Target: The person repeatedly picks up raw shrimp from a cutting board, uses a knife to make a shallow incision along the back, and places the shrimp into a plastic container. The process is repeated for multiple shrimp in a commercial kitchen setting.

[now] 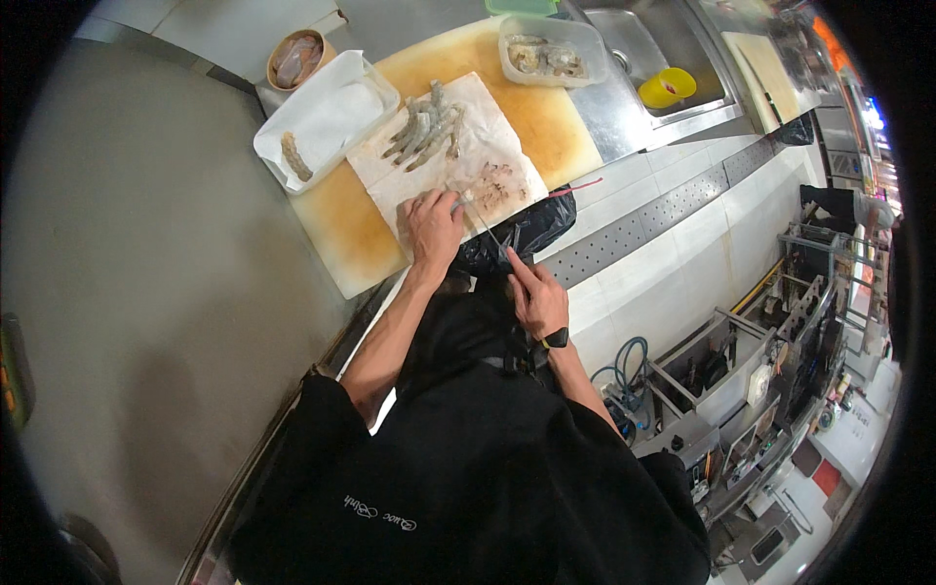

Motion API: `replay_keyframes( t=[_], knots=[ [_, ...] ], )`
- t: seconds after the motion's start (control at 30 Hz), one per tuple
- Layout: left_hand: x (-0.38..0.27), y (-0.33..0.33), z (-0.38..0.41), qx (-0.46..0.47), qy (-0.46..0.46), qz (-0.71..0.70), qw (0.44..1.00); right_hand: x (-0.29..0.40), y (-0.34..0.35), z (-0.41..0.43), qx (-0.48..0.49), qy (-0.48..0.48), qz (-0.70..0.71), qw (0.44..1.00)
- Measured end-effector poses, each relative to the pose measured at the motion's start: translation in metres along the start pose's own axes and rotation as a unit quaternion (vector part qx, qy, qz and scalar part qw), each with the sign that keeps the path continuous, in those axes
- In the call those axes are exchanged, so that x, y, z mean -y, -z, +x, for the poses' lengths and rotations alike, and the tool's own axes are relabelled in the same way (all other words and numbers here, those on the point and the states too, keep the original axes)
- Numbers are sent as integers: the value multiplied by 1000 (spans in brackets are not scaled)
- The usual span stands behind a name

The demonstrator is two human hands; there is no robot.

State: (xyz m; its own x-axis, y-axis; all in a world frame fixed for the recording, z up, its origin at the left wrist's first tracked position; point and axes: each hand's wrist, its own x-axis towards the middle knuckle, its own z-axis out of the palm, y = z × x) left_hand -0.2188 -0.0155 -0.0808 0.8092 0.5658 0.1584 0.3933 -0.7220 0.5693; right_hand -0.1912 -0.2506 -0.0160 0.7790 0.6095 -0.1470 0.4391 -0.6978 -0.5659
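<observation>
On a stained paper towel point(475, 102), my left hand point(436, 223) presses near the edge, its fingers on a small shrimp point(459, 202) that is mostly hidden. My right hand point(537, 292) holds a thin knife point(488, 230), index finger along it, with the tip reaching to the shrimp. Several grey shrimp point(428, 128) lie in a pile on the towel, and dark reddish scraps point(499, 186) are spread to their right. A paper-lined white tray point(329, 121) at the left holds one shrimp point(295, 156). At the back right, a clear plastic container point(552, 80) holds more shrimp.
Under the towel lies a yellowed cutting board point(347, 248). A round tub point(329, 57) with pinkish contents stands at the back left. A black plastic bag point(548, 219) hangs at the board's near edge. The steel sink point(636, 29) to the right holds a yellow cup point(667, 88).
</observation>
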Motion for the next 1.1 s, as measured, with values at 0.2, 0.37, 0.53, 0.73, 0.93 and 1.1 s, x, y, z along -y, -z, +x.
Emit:
replay_keyframes(
  t=[0.2, 0.37, 0.53, 0.73, 0.93, 1.1],
  knots=[
    [-2, -3, -1, -2, 4, -12, 1000, -10, -11, -7, 0, -8, -31, 1000],
    [4, -10, -2, -18, -9, -2, 1000, 2, -14, 15, 8, -5, -9, 1000],
    [3, -8, -1, -24, -8, -1, 1000, 6, -14, 29, 4, 2, 20, 1000],
    [0, -3, 2, -24, 23, -39, 999, -7, -8, 3, -3, 16, 19, 1000],
    [3, -7, 1, -10, 20, -36, 999, -8, -10, -4, 17, -14, -16, 1000],
    [5, -10, 1, -15, 13, -41, 999, 5, -14, 16, 15, -6, -13, 1000]
  ],
)
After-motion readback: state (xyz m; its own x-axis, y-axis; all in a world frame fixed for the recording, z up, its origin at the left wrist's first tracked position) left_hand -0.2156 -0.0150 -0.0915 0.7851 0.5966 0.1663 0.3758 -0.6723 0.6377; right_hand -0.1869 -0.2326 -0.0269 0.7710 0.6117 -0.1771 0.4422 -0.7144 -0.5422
